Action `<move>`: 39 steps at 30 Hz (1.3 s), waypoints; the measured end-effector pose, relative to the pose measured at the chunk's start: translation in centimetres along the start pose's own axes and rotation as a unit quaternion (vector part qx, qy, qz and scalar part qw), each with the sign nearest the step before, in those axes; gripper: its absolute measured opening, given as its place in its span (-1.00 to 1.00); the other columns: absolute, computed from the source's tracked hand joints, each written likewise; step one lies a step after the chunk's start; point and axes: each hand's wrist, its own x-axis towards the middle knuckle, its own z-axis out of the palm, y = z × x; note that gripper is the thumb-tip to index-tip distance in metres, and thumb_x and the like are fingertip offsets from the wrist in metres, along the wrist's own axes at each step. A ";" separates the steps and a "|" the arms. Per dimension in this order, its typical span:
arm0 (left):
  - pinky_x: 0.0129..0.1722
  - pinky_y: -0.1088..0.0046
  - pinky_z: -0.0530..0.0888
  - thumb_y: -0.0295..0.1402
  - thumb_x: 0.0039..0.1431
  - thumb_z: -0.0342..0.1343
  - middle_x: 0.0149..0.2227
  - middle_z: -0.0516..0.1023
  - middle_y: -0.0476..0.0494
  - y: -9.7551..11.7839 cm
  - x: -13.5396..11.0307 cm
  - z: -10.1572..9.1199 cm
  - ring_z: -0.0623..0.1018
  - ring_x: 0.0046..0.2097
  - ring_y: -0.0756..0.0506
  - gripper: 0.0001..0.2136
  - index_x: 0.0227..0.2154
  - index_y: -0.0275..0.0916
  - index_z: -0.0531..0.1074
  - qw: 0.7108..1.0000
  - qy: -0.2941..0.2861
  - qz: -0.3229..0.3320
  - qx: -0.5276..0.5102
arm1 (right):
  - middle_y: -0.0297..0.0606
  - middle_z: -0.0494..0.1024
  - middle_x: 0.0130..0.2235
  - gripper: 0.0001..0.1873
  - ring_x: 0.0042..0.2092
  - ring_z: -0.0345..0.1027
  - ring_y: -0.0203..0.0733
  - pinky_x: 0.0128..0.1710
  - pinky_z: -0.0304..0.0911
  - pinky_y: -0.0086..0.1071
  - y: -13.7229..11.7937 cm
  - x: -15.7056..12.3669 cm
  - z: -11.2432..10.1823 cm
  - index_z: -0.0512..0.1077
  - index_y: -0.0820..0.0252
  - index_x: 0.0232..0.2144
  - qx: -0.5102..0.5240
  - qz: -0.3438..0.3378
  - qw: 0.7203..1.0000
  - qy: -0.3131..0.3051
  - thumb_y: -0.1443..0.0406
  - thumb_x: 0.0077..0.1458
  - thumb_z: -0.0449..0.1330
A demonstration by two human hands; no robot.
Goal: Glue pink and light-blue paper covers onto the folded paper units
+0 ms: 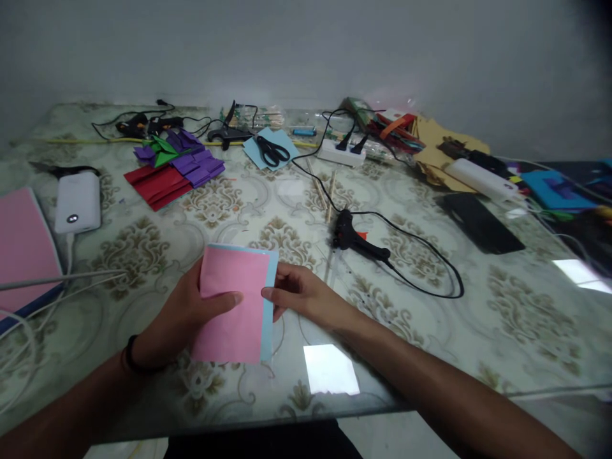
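I hold a pink paper sheet (233, 306) with a light blue sheet (268, 306) behind it, just above the glass table top (430, 306). My left hand (179, 315) grips the sheets from the left, thumb pressed across the pink face. My right hand (297, 294) pinches the right edge, where the blue sheet shows as a strip. A black band sits on my left wrist.
A black glue gun (356, 241) with a looping cord lies right of my hands. Farther back are folded red, purple and green papers (174, 167), scissors (271, 152) on blue paper, a power strip (342, 153), a white power bank (77, 203) and a black phone (480, 223). Pink sheets (21, 245) lie at left.
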 end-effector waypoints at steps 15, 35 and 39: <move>-0.08 0.28 0.61 -0.16 0.09 0.39 0.07 0.70 -0.18 0.3 0.1 -0.2 0.66 0.06 -0.34 -0.46 0.13 -0.15 0.50 0.999 -0.024 -0.009 -0.023 | -0.42 0.44 -0.52 -0.53 -0.47 0.33 -0.32 -0.43 0.24 -0.43 -0.2 -0.2 0.6 0.35 0.14 -0.49 -0.147 -0.051 0.983 0.095 -0.02 0.10 0.43; -0.16 0.31 0.58 -0.12 0.09 0.39 -0.10 0.73 -0.13 0.6 -0.3 0.1 0.67 -0.03 -0.33 -0.55 0.01 -0.16 0.55 0.999 0.042 -0.012 0.000 | -0.26 0.66 -0.33 -0.70 -0.35 0.46 -0.20 -0.27 0.32 -0.32 -1.2 -0.8 -0.2 0.57 0.15 -0.30 -0.388 -0.201 0.876 0.202 0.26 0.40 0.07; -0.15 0.31 0.56 -0.11 0.09 0.41 -0.08 0.72 -0.11 0.4 -0.2 0.0 0.65 -0.03 -0.30 -0.56 -0.01 -0.15 0.55 0.998 0.059 0.003 0.028 | -0.20 0.73 -0.19 -0.74 -0.21 0.58 -0.12 -0.15 0.47 -0.24 -1.1 -1.3 0.1 0.66 0.09 -0.12 -0.402 -0.267 0.849 0.216 0.22 0.43 0.16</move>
